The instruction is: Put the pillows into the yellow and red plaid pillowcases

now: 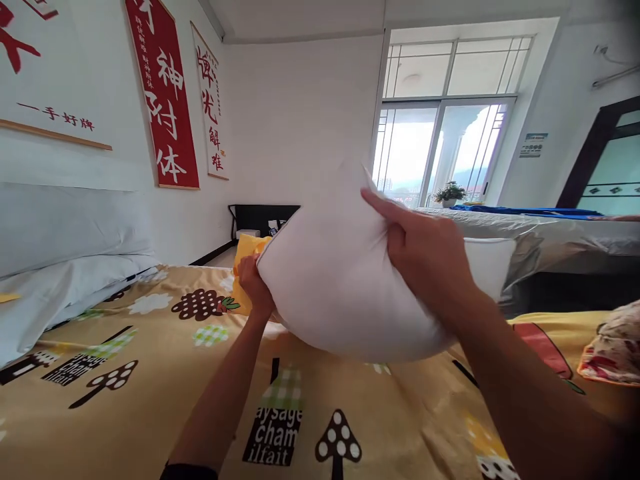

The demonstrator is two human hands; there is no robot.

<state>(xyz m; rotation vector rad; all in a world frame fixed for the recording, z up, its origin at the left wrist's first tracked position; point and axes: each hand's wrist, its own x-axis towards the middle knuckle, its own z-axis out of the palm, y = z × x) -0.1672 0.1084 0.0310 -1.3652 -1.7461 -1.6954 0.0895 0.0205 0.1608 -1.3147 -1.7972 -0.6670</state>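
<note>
I hold a plump white pillow (335,280) up above the bed. My left hand (254,283) grips its left edge, where a yellow pillowcase (244,257) is bunched behind the pillow. My right hand (425,253) pinches the pillow's upper right side with fingers closed on the fabric. The bed under my arms is covered by a yellow sheet (150,387) printed with mushrooms and lettering.
A white padded headboard and white pillow (65,280) lie at the left. Red and white banners (165,93) hang on the left wall. A plastic-covered bed (550,233) stands at the right before a glass balcony door (440,153). A floral cloth (613,350) lies at the right edge.
</note>
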